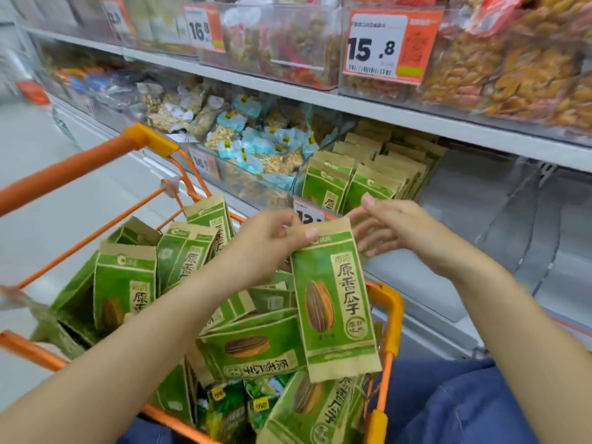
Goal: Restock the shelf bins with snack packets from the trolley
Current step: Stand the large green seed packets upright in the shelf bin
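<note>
My left hand (pixel 269 241) pinches the top edge of a green and tan sunflower seed packet (pixel 333 302), which hangs upright above the orange trolley (pixel 390 315). My right hand (pixel 394 229) hovers just to the right of the packet's top with its fingers spread and relaxed, holding nothing. The trolley holds several more of the same green packets (pixel 253 350), some lying flat and some standing. Just beyond my hands, a clear shelf bin (pixel 362 174) carries rows of matching packets standing upright.
Left of that bin, another bin (pixel 256 155) holds blue and clear nut packets. The shelf above carries clear bins of snacks with orange price tags (pixel 390 46). To the right, clear bins (pixel 512 219) show no packets. Blue trousers (pixel 464 408) appear at bottom right.
</note>
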